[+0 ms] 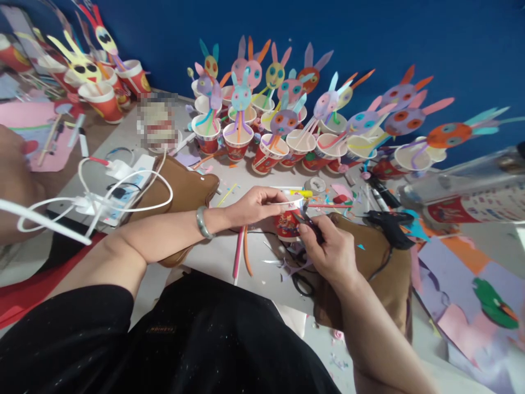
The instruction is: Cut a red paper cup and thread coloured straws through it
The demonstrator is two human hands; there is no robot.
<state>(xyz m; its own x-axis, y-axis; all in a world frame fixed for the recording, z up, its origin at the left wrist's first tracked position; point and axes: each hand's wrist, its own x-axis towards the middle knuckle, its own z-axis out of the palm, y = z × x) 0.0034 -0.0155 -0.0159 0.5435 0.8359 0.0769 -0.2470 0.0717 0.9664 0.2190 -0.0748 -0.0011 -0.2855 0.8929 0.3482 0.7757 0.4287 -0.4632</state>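
In the head view, a red paper cup with a white rim stands upright in front of me. My left hand is closed on the cup's left side, fingers at its rim. From the right, my right hand grips black-handled scissors; their tips meet the cup's right side near the rim. Most of the handle is hidden in my fingers. Below the cup lies a dark loop-shaped handle. A pink strip and an orange strip lie left of the cup.
Several finished cups with paper rabbit heads line the back by the blue wall. A black glue gun rests on a brown cushion at right. A power strip with white cables and another person's arm are at left.
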